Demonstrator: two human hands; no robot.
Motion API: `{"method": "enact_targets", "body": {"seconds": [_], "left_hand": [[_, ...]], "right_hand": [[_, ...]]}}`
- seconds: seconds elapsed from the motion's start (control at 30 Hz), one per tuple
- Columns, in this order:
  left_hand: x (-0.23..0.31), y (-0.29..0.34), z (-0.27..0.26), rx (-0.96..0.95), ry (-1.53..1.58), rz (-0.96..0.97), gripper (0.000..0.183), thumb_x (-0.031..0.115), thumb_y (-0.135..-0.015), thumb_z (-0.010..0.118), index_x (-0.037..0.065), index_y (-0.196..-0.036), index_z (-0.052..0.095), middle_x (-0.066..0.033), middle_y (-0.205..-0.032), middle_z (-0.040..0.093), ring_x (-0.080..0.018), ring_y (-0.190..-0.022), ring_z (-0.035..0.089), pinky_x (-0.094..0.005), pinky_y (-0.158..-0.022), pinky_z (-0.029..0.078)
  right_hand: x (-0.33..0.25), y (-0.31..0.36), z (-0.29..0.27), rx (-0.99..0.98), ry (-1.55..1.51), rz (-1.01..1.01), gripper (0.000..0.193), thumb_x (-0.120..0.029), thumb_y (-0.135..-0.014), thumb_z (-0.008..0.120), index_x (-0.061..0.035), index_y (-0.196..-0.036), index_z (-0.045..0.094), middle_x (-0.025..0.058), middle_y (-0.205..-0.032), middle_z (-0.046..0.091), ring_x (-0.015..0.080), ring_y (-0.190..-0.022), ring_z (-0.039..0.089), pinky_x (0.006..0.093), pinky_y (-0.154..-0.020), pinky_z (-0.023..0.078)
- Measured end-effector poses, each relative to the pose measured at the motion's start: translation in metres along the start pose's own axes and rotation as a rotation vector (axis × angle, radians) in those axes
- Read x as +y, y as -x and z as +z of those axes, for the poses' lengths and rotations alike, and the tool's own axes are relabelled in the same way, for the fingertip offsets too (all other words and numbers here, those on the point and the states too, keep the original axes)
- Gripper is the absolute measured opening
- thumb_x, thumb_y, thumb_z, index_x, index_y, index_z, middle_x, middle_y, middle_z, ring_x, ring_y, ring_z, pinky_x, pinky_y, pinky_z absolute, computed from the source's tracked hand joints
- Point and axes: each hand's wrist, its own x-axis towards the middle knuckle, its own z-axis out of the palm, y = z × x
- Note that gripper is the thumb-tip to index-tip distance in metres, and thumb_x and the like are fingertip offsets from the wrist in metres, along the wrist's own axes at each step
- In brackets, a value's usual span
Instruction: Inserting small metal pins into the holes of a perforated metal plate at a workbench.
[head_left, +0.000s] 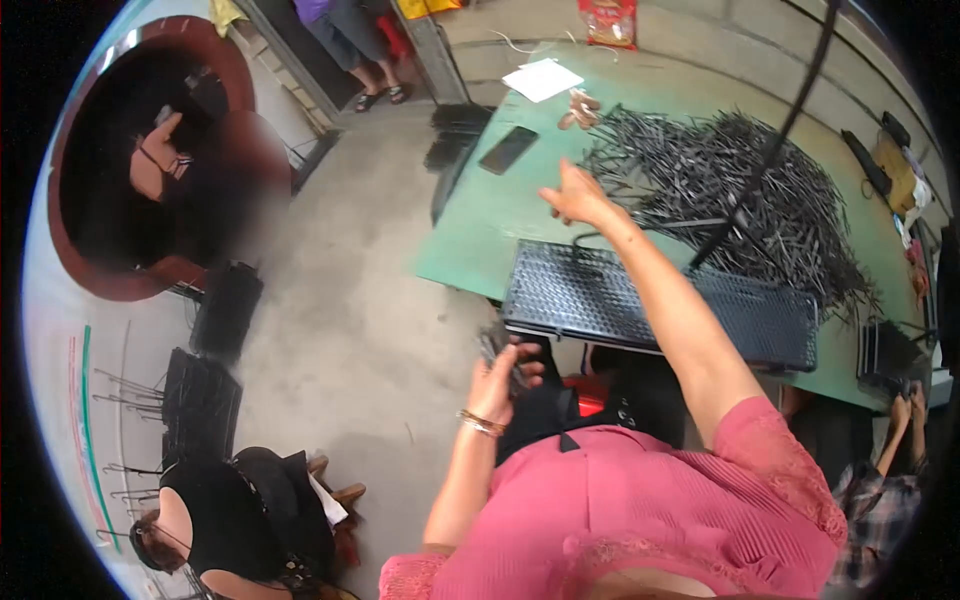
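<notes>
My left hand (500, 374), with a bracelet at its wrist, is closed around a bunch of thin dark strips (490, 345) beside the table's front edge. My right hand (576, 196) reaches over the green tabletop (468, 240), by the left border of a big heap of black strips (720, 170). Its fingers are apart and nothing shows in them. Under my right forearm lies a long black tray with a perforated grid (600, 292), along the near edge of the table. A thin black rod (765, 160) slants above the heap.
A phone (508, 150), white paper (543, 80) and a red packet (608, 22) are on the table. At lower left a person in black (235, 510) sits near stacked black racks (200, 405). Another person's hands (908, 408) work at right. Someone stands in the doorway (360, 55).
</notes>
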Motion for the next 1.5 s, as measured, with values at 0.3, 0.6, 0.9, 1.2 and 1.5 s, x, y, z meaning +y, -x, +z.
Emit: {"method": "enact_targets", "body": {"seconds": [0.3, 0.6, 0.9, 1.2, 1.5], "left_hand": [[-0.025, -0.003, 0.000, -0.191, 0.003, -0.182, 0.028, 0.020, -0.092, 0.051, 0.002, -0.114, 0.048, -0.0120, -0.097, 0.063, -0.0156, -0.071, 0.061, -0.0249, -0.053, 0.048], [-0.027, 0.001, 0.003, -0.183, 0.002, -0.201, 0.026, 0.017, -0.093, 0.050, 0.002, -0.113, 0.048, -0.0113, -0.094, 0.063, -0.0128, -0.066, 0.056, -0.0243, -0.053, 0.046], [-0.011, -0.007, 0.017, -0.192, -0.080, -0.085, 0.021, 0.017, -0.093, 0.048, 0.000, -0.105, 0.052, -0.0130, -0.093, 0.065, -0.0116, -0.063, 0.057, -0.0238, -0.050, 0.045], [0.011, -0.018, 0.042, -0.250, -0.015, 0.040, 0.026, 0.017, -0.094, 0.049, -0.002, -0.112, 0.049, -0.0142, -0.097, 0.063, -0.0128, -0.067, 0.058, -0.0232, -0.054, 0.047], [-0.006, -0.011, 0.043, -0.233, -0.012, -0.064, 0.026, 0.018, -0.093, 0.051, -0.002, -0.108, 0.054, -0.0119, -0.096, 0.064, -0.0128, -0.072, 0.060, -0.0237, -0.057, 0.049]], "right_hand": [[0.005, -0.052, 0.014, -0.225, -0.010, 0.191, 0.032, -0.018, -0.081, 0.061, 0.0121, -0.089, 0.052, 0.0162, -0.064, 0.064, 0.0190, -0.043, 0.057, 0.0311, -0.037, 0.044], [0.012, -0.078, 0.023, -0.163, -0.054, 0.176, 0.057, -0.013, -0.080, 0.060, 0.0070, -0.123, 0.027, 0.0131, -0.066, 0.063, 0.0171, -0.043, 0.056, 0.0294, -0.036, 0.042], [0.000, -0.018, 0.006, -0.129, -0.284, -0.025, 0.050, -0.020, -0.081, 0.062, 0.0074, -0.119, 0.047, 0.0107, -0.071, 0.064, 0.0130, -0.053, 0.057, 0.0269, -0.044, 0.044], [-0.011, 0.148, 0.022, -0.341, -0.584, 0.044, 0.032, -0.026, -0.087, 0.063, 0.0036, -0.099, 0.065, 0.0010, -0.076, 0.061, 0.0069, -0.066, 0.053, 0.0222, -0.057, 0.044], [0.000, 0.170, 0.030, -0.282, -0.715, 0.199, 0.021, -0.017, -0.084, 0.065, 0.0033, -0.089, 0.065, 0.0007, -0.073, 0.060, 0.0062, -0.063, 0.052, 0.0219, -0.057, 0.042]]}}
